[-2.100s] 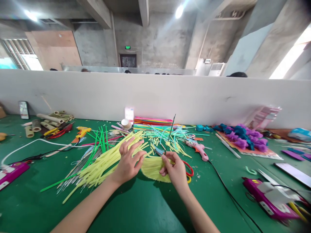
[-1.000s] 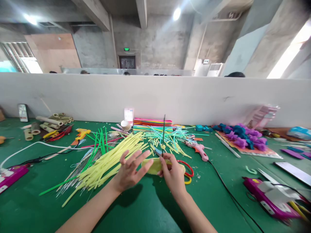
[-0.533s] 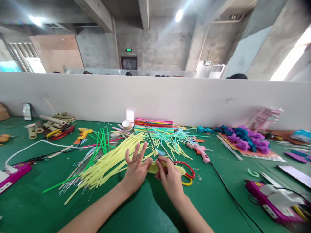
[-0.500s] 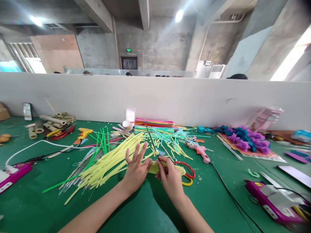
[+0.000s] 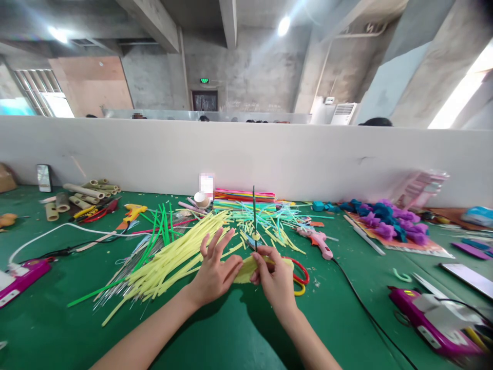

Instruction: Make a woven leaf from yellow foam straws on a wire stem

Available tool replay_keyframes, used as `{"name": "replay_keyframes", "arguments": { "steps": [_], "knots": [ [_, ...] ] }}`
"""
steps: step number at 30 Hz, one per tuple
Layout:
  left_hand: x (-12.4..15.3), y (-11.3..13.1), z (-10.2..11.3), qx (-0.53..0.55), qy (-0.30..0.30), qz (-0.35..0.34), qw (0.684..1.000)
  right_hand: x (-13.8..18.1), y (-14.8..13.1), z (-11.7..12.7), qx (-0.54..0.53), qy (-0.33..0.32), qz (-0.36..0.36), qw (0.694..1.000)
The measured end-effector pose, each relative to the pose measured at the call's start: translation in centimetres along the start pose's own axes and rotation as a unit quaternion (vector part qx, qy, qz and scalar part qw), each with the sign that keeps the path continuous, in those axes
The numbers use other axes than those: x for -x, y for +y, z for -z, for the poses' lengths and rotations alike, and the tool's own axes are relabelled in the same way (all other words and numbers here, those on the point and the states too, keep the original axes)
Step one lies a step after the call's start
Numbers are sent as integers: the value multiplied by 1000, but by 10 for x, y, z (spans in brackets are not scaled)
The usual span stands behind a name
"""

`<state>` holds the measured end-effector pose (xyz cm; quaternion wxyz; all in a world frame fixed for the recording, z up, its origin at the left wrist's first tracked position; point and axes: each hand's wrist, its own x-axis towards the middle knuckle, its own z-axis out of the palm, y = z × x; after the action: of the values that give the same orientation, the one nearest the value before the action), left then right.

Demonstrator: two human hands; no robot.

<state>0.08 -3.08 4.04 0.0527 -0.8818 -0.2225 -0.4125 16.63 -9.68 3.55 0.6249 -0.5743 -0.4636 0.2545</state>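
Yellow pipe-cleaner sheet (image 5: 244, 272): lower middle of frame; likely soft, light; best held by edges.
Left hand (image 5: 212, 273): we can't tell if it pinches.
Right hand (image 5: 274, 275): we pinch the dark stick (image 5: 254, 213).

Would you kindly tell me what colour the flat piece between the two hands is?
The flat piece is yellow; the head view shows it best.

A phone (image 5: 44, 178) stands by the white partition (image 5: 154, 154) near bamboo tubes (image 5: 82, 190) (some visibly hollow).
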Motion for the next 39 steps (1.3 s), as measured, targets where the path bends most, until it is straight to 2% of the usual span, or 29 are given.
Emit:
{"name": "replay_keyframes", "arguments": {
  "steps": [9,14,19,27,39],
  "knots": [
    [-8,3,11,84,-20,53,995,-8,-2,9,-81,25,-28,996],
    [-9,4,13,126,-32,91,987,-12,0,13,-90,44,-31,994],
    [-12,1,14,160,-20,135,978,-13,-2,14,-94,48,-32,994],
    [-11,-7,8,207,-27,186,960,-14,0,14,-91,53,-34,994],
    [-12,-15,2,284,-30,204,936,-12,1,10,-82,41,-39,995]
  ]
}}
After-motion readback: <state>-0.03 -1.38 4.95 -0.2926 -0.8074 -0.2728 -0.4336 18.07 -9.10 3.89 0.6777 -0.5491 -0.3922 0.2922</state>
